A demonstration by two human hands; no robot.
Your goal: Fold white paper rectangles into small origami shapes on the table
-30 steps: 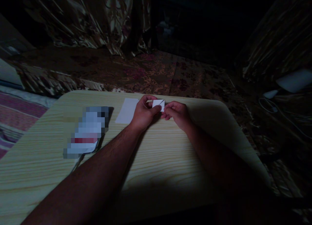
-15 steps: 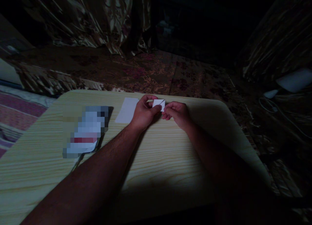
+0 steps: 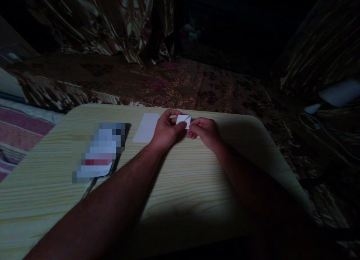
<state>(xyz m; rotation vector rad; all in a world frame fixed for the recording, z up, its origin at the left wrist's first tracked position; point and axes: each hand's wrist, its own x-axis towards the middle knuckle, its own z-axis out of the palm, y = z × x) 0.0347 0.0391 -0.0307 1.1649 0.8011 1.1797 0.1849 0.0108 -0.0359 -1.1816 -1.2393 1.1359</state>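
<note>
Between my hands is a small folded white paper [image 3: 182, 119], roughly square, with a slanting fold line near its upper right corner. My left hand [image 3: 167, 130] grips it from the left, thumb pressed on its front and fingers behind. At the lower right corner, the thumb and forefinger of my right hand [image 3: 204, 131] pinch the paper; the other fingers are curled. Just left of my left hand lies a flat white sheet of paper [image 3: 144, 127] on the table, partly covered by that hand.
The light wooden table [image 3: 180, 185] has rounded far corners. On its left lies a blurred-out phone-like device [image 3: 102, 151] with a cable. Striped fabric [image 3: 19, 136] is at far left, a patterned cloth-covered surface [image 3: 168, 80] beyond. A white lamp-like object [image 3: 340, 93] with a cord stands right.
</note>
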